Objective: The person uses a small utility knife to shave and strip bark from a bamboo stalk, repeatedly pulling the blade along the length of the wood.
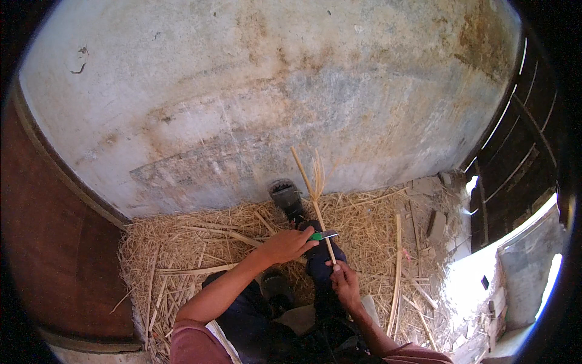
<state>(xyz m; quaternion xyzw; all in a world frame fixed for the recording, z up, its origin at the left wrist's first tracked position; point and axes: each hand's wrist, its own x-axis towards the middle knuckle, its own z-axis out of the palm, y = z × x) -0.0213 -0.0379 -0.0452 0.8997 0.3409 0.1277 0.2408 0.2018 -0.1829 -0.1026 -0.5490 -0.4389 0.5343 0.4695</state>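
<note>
My left hand (288, 244) is closed round the green handle of a knife (328, 234). Its short metal blade lies across a slim pale wooden or bamboo stick (320, 217). The stick's lower end is pinched in my right hand (345, 283), and from there it slants up and away toward the wall. Thin curled shavings (319, 176) fan out from its far half, still attached. Below the blade, the stick passes over my dark-trousered knee (317, 261). How the fingers wrap the knife handle is partly hidden.
Straw-like shavings (200, 246) cover the floor, with longer split strips (398, 267) among them. A stained pale wall (242, 121) rises ahead. My dark shoe (285, 197) is near its foot. A brown panel (60, 242) stands left; dark slatted boards (515, 151) and a brick-like block (436, 224) are right.
</note>
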